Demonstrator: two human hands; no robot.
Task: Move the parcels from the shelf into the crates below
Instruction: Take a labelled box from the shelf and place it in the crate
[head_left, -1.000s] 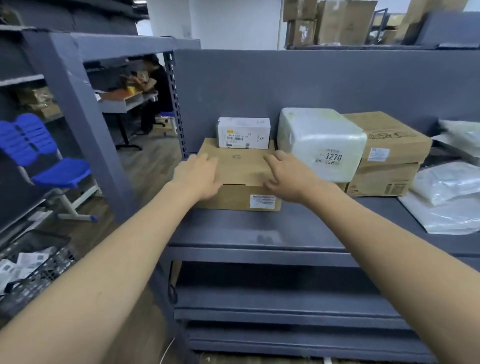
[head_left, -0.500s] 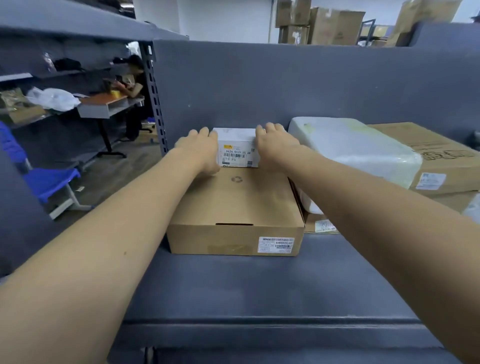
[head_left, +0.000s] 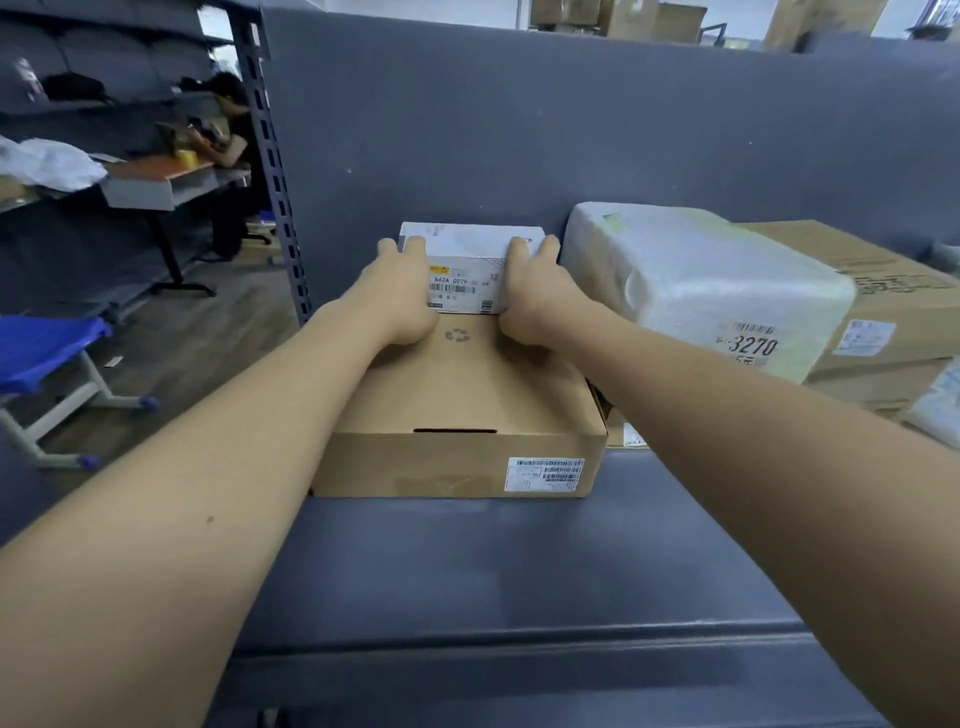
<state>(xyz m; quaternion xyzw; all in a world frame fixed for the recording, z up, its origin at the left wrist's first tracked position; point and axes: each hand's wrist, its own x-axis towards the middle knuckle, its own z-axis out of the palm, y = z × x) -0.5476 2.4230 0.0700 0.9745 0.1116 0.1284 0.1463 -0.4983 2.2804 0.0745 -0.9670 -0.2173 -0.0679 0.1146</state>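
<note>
— From the head camera, where does the white box (head_left: 470, 270) sit?

— At the back edge of the shelf (head_left: 519, 561), against the grey back panel (head_left: 519, 114), towards the shelf's left end. It looks to rest on the rear of the flat brown carton (head_left: 457, 395), or just behind it; I cannot tell which.

— Which way does it run?

— Its long side runs left to right, along the shelf's back edge. The labelled face looks towards the person.

— And the hands?

— One at each short end. The left hand (head_left: 400, 291) is against the left end, the right hand (head_left: 530, 296) against the right end. Fingers reach forward along the ends, tips curling a little over the top rim. So the box lies between the palms, squeezed from both sides. Neither hand is nearer; they are level.

— What does the coming move turn on?

— I judge it is a lift towards the person, over the brown carton. The wrapped white parcel (head_left: 701, 280) stands just beside the right hand, so that side is tight.

— The crates?

— Not in view; they must be below the shelf's front edge.

— Anything else?

— Another person sits at a desk (head_left: 156, 179) far left, beyond the shelf post (head_left: 270, 156).
</note>
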